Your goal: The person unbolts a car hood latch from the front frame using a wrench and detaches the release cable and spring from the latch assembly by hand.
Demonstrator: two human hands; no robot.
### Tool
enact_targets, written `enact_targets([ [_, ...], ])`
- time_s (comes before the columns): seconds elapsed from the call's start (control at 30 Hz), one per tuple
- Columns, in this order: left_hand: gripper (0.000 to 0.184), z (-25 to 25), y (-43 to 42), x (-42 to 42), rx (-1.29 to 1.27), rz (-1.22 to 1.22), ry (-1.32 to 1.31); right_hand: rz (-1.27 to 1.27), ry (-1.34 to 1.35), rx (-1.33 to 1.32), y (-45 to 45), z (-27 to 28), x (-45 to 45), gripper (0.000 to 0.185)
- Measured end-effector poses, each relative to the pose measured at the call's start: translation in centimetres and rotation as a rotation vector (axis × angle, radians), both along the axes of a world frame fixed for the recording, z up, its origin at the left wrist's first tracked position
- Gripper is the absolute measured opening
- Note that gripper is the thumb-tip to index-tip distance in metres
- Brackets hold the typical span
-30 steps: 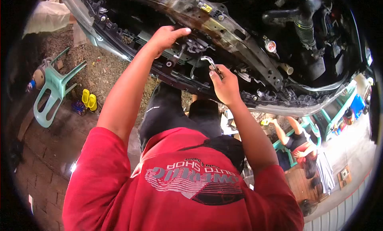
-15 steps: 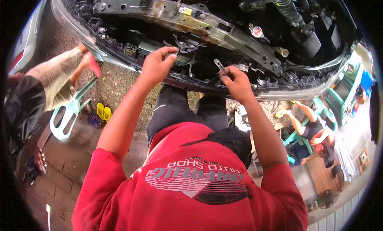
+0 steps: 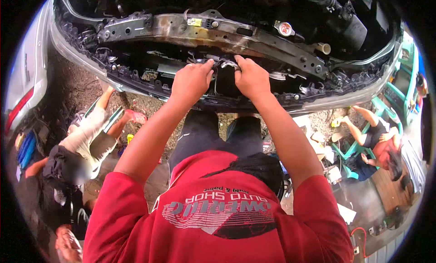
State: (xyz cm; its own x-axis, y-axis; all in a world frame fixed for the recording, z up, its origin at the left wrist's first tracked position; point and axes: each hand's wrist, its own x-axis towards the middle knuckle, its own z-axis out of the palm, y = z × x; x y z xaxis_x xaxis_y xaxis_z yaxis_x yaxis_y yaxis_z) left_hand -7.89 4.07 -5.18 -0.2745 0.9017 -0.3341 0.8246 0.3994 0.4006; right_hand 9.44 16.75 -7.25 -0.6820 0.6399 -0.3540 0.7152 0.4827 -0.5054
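In the car's open front, a hood latch [image 3: 217, 63] with a coil spring sits just below the metal radiator support bar [image 3: 179, 32]. My left hand [image 3: 192, 83] is at the latch's left side, its fingers bent together with the thumb against the spring area. Whatever lies between those fingertips is hidden. My right hand [image 3: 253, 79] is closed around a small silver wrench [image 3: 230, 64], whose head meets the right side of the latch. Its index finger stretches forward along the bar's lower edge.
A radiator cap [image 3: 284, 29] shows behind the bar. The bumper edge [image 3: 150, 91] runs between my body and the latch. One person [image 3: 81, 149] sits at the left; another [image 3: 383, 142] sits on a green chair at the right. A pale car [image 3: 28, 77] stands at far left.
Both hands have moved forward and inward to the latch. The wrench, earlier held up over the bumper edge, is now at the latch. The view has shifted, and the person at left has leaned nearer.
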Motion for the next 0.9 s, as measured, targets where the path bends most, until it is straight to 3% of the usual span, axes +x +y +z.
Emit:
enact_targets([
  [0.17, 0.034, -1.1, -1.4, -0.1, 0.030, -0.091, 0.072, 0.014, 0.012, 0.011, -0.8, -1.7, 0.3, 0.043],
  [0.43, 0.034, -1.8, -3.0, -0.5, 0.043, -0.170, 0.065, -0.024, -0.013, 0.238, -0.5, -3.6, 0.2, 0.013],
  [0.67, 0.036, -2.0, -2.9, -1.0, 0.088, -0.173, 0.014, 0.033, -0.033, 0.331, -0.3, -4.7, 0.7, 0.015],
  [0.9, 0.042, -1.7, -2.4, -1.6, 0.074, -0.089, -0.088, -0.074, 0.097, 0.298, -0.5, -1.9, 1.1, 0.023],
])
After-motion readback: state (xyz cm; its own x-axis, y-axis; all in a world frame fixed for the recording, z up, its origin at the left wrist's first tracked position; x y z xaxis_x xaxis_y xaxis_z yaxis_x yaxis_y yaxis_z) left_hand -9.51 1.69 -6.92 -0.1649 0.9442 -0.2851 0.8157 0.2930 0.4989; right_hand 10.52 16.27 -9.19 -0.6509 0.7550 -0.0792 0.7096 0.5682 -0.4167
